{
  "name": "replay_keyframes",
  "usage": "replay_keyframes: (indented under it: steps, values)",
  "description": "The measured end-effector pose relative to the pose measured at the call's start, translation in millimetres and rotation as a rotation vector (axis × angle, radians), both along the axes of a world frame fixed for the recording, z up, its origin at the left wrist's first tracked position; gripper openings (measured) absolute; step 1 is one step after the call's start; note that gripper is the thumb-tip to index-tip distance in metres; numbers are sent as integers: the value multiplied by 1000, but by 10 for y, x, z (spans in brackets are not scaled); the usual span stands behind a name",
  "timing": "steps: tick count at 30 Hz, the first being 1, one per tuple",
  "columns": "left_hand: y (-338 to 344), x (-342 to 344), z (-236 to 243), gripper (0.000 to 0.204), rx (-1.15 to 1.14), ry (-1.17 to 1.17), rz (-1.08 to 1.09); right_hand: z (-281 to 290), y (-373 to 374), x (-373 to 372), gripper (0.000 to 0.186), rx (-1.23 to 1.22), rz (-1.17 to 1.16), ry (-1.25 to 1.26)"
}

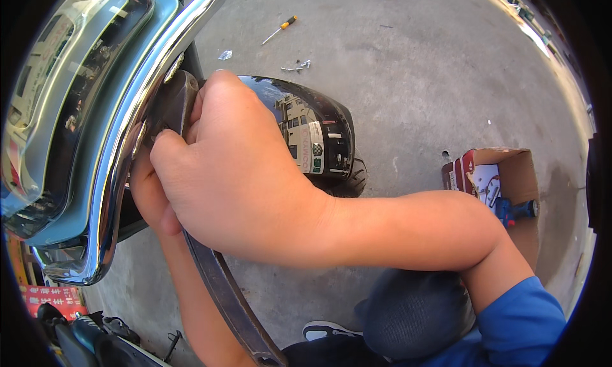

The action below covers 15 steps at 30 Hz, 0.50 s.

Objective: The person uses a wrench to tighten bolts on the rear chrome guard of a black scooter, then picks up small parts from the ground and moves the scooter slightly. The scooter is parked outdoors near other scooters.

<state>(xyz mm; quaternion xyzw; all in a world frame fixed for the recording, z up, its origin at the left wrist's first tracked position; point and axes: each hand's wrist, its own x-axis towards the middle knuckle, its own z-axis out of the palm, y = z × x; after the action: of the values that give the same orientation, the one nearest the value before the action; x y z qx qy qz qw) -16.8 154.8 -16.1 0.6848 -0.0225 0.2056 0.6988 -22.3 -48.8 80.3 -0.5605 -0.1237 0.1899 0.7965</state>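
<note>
1. Work location: both hands are at the inner side of a curved, polished chrome trim bar [113, 188] edging a light-blue vehicle panel [60, 230], left of a glossy black fender [335, 115].
2. Progress: the work at the trim appears under way. The contact zone is covered by the hands, so which fixings are done or left cannot be determined. Small loose silver metal pieces [296, 67] lie on the far floor, apparently unfitted; a yellow-and-black-handled screwdriver [280, 29] lies there unused.
3. Part position: a long, dark, flat metal bar [220, 284] emerges below the right hand [236, 169], beside the left forearm.
4. Orientation: its long axis slants from the near edge, toward the far left; the upper end points at the trim. Whether it joins the dark metal piece [183, 96] beyond the right hand cannot be told.
5. Right fingers: curled inward at the dark piece; the closure and hold are hidden.
6. Left hand [146, 188]: beneath the right; its fingers' opening and hold cannot be told.
</note>
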Motion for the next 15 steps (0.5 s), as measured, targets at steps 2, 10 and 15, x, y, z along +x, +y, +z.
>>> replay_keyframes:
  steps: [2,10,15]
  values:
    - [183,164,-78,18,36,-29,-134,-119,190,63,21,96,-100,-160]
    - [125,163,2,20,-91,13,-191,23,109,-75,20,70,-55,-20]
    - [-288,52,171,28,-489,-55,-263,-78,44,105,21,82,-45,-49]
